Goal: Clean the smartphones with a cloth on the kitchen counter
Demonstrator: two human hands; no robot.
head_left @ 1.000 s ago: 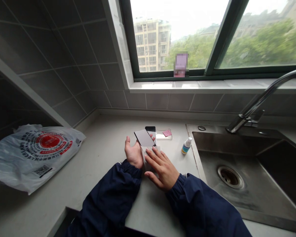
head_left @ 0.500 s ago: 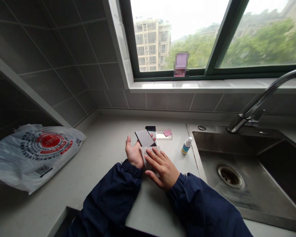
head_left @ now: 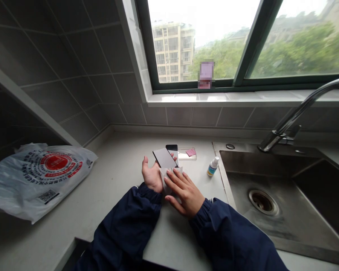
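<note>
My left hand (head_left: 151,177) is palm up, holding a smartphone (head_left: 164,157) tilted with its pale screen facing up. Its thumb stands apart on the left, and fingertips show past the phone's far right edge. A thin white wipe (head_left: 164,174) covers the near part of the phone. On top of the wipe lies my right hand (head_left: 185,192), open, with fingers stretched flat and thumb apart. Just behind, a second phone (head_left: 172,150) rests on the counter, partly hidden by the held one. Beside it is a clear phone case (head_left: 194,156) with a pink piece (head_left: 190,152) on it.
A small white spray bottle (head_left: 213,166) stands by the steel sink (head_left: 248,169), under a chrome faucet (head_left: 285,120). On the left of the white counter (head_left: 110,173) lies a plastic bag (head_left: 42,180). A tiled wall and window are behind.
Almost nothing differs. Both hands, with the phone and wipe, appear shifted very slightly left, as does much of the scene. The right hand stays flat on the wipe.
</note>
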